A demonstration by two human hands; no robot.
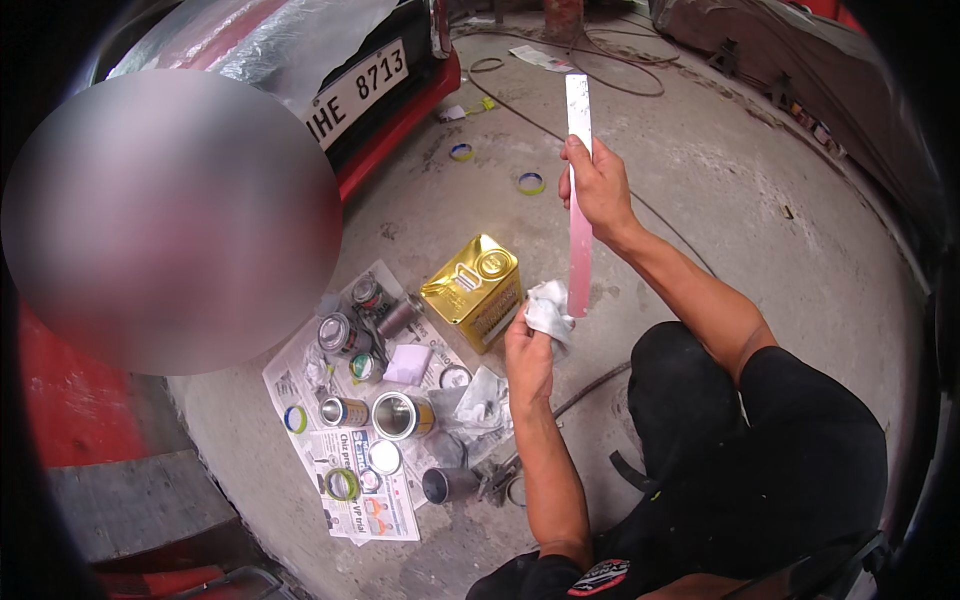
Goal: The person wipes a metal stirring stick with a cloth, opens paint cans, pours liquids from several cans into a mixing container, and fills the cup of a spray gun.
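Concrete floor (720,180) all round on my feed. What I've got is a long flat strip (580,262), white up top and pinkish below, with the right hand (603,190) clasping it above the middle. Left hand's (530,355) fingers pinch a crumpled white cloth (549,308) by its lower end; can't tell if they touch. Looks like a wiping step, so I'd say the next move calls for a steady strip. Farther out: gold can (472,285), newspaper (400,520) with tins (403,415), car (370,165).

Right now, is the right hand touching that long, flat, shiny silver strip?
Touching: the head view shows the right hand gripping the strip, fingers around it.
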